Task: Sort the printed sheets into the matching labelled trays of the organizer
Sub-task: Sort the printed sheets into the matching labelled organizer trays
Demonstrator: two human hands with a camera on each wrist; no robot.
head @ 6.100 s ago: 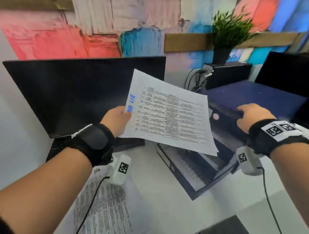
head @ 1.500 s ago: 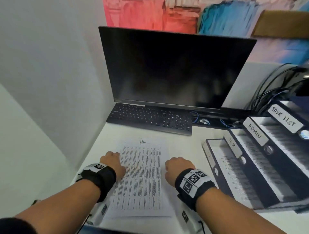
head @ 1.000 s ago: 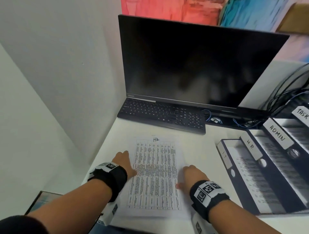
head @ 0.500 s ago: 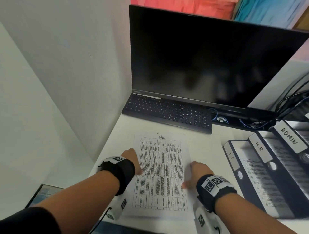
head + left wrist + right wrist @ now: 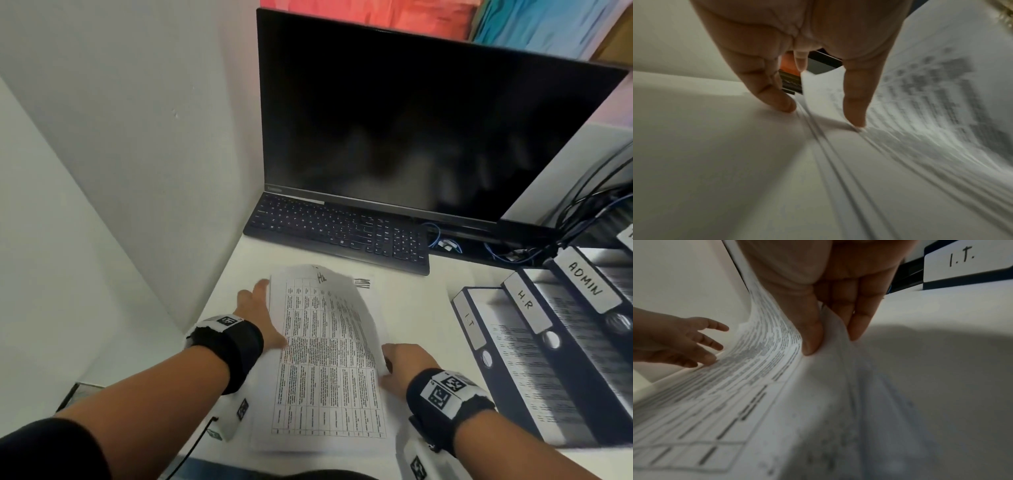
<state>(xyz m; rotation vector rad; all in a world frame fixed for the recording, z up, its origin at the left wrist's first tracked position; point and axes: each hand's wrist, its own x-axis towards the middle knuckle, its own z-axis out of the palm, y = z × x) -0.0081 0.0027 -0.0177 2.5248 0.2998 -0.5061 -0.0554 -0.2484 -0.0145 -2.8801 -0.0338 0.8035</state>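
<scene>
- The right hand (image 5: 406,365) pinches the right edge of the top sheet (image 5: 329,346) between thumb and fingers; the right wrist view shows the thumb on the printed face and the fingers (image 5: 857,321) behind the paper.
- The pinched edge is lifted, so the top sheet curves up off the stack (image 5: 342,442) while its left side lies low near the other hand.
- The left hand (image 5: 262,317) is spread with straight fingers, grasping nothing; in the left wrist view two fingertips (image 5: 856,120) press down at the left edge of the papers, one on the desk (image 5: 411,294) just beside the stack's edge.
- The top sheet carries a printed table and a handwritten mark at its top, blurred here.
- The stack lies on the white desk, in front of the black keyboard (image 5: 339,233) and the dark monitor (image 5: 428,130).
- To the right stands the organizer (image 5: 561,370), its dark trays stepped one behind the other, labelled "I.T" (image 5: 470,320), "H.R" (image 5: 525,298) and "ADMIN" (image 5: 585,278); printed sheets lie in them.
- The organizer is apart from the stack, with bare desk between.
- Cables (image 5: 589,212) run behind the organizer.
</scene>
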